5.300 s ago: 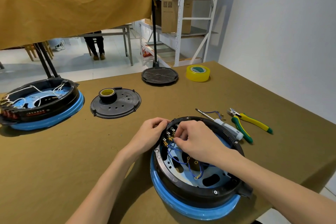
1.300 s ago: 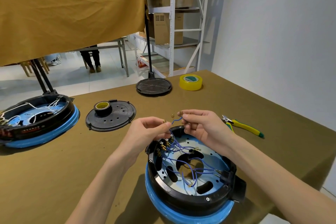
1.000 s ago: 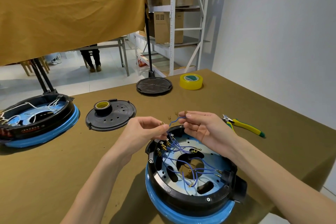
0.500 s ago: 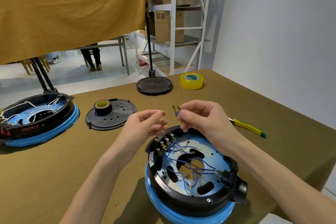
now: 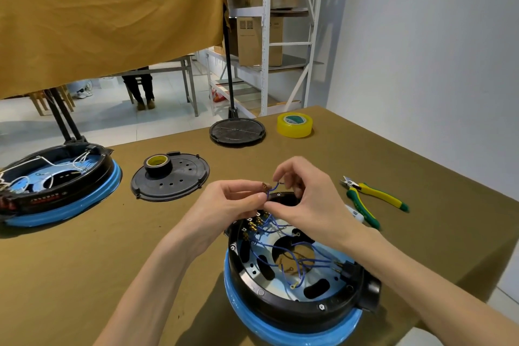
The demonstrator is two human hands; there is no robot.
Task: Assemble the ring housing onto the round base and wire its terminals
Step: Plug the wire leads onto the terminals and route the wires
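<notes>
A black ring housing (image 5: 283,305) sits on a blue round base (image 5: 280,330) at the table's front edge. Several blue wires (image 5: 292,258) loop across its metal inner plate, and brass terminals (image 5: 254,223) line its far left rim. Above that rim my left hand (image 5: 227,203) pinches a small brass connector (image 5: 266,185) between thumb and fingers. My right hand (image 5: 306,199) pinches the blue wire end (image 5: 273,187) right beside it. Both hands hover a little over the housing, fingertips nearly touching.
A second housing on a blue base (image 5: 53,181) with white wires stands at the left. A black cover plate (image 5: 171,178) carries a tape roll (image 5: 157,164). Farther back lie a round stand foot (image 5: 237,132) and yellow tape (image 5: 295,125). Yellow-green pliers (image 5: 370,201) lie right.
Both hands rose from the terminal row with a blue wire end lifted above the rim. In the last half second they drew together, and the connector now sits at my left fingertips.
</notes>
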